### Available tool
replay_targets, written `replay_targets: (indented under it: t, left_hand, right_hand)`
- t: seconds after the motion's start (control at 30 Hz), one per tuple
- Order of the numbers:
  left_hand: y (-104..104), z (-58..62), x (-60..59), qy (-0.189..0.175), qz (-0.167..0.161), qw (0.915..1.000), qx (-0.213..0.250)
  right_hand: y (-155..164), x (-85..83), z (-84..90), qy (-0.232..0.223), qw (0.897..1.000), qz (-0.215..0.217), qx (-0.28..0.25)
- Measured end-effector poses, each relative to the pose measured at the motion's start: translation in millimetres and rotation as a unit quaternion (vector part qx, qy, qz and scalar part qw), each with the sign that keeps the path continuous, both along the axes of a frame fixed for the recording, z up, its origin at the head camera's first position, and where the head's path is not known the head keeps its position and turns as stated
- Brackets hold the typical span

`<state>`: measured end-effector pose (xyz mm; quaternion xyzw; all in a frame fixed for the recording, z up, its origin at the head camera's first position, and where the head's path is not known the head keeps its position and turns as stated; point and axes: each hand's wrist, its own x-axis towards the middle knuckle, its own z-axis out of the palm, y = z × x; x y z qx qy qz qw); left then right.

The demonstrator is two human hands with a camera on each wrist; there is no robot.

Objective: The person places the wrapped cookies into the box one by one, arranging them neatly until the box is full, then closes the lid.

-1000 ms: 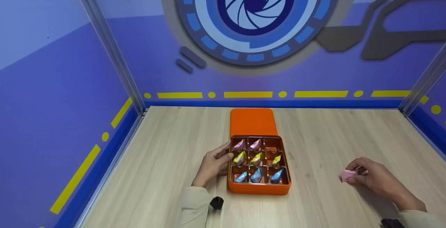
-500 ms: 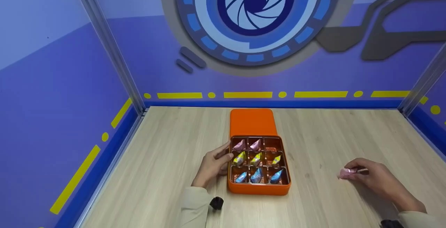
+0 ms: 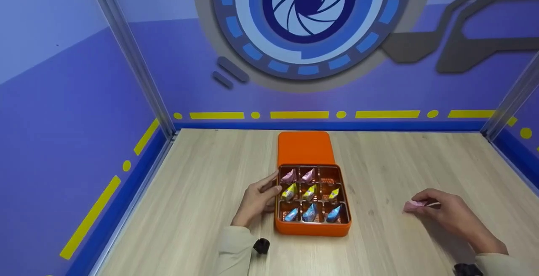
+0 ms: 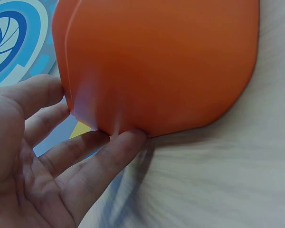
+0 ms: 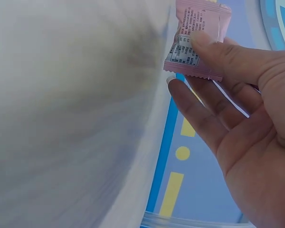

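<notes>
An orange tin (image 3: 313,229) with a brown tray of nine compartments stands on the table. Pink candies (image 3: 308,176) lie in two compartments of the far row; its right compartment is bare. Yellow candies (image 3: 310,192) fill the middle row, blue candies (image 3: 309,213) the near row. My left hand (image 3: 258,198) rests against the tin's left side, its fairly straight fingers (image 4: 116,149) touching the orange wall (image 4: 166,61). Well to the right, my right hand (image 3: 452,213) pinches a pink wrapped candy (image 5: 202,35) between thumb and fingers, with printed text facing the wrist camera.
An orange lid (image 3: 305,147) lies directly behind the tin. Wooden tabletop (image 3: 379,242) stretches between the tin and my right hand. Blue-purple panels (image 3: 84,141) enclose the table at the back and sides.
My right hand has shifted slightly left with the pink candy, which has turned between the fingers. The left hand and the tin have stayed put.
</notes>
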<state>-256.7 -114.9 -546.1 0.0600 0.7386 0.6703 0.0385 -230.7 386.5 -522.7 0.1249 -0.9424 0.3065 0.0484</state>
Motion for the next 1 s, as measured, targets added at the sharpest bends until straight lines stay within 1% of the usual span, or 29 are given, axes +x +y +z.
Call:
replay_targets:
  t: [0.13, 0.3, 0.37, 0.47, 0.67, 0.8, 1.0]
  left_hand:
    - [-1, -0.4, 0.0, 0.002, -0.003, 1.0, -0.004]
    - [-2, -0.1, 0.7, 0.003, -0.004, 1.0, -0.008]
    - [-2, 0.3, 1.0, -0.001, -0.004, 1.0, -0.008]
    - [-2, 1.3, 1.6, -0.003, -0.002, 1.0, -0.009]
    - [-2, 1.8, 2.1, 0.001, -0.001, 1.0, -0.008]
    - [-1, 1.1, 1.4, 0.004, -0.001, 1.0, -0.009]
    - [0, 1.7, 1.5, 0.006, 0.001, 0.9999, -0.008]
  right_hand:
    - [-8, -3.4, 3.4, 0.006, 1.0, 0.008, -0.001]
    - [-19, -9.9, 8.8, -0.004, 1.0, 0.009, 0.004]
    - [-22, -12.0, 11.2, 0.003, 1.0, 0.015, 0.001]
    - [-27, -14.7, 14.2, 0.024, 0.999, 0.028, -0.006]
    - [-38, -19.8, 18.0, 0.056, 0.997, 0.05, -0.026]
    - [-47, -22.8, 19.5, 0.071, 0.995, 0.064, -0.03]
    - [-56, -28.1, 23.8, 0.077, 0.993, 0.079, -0.03]
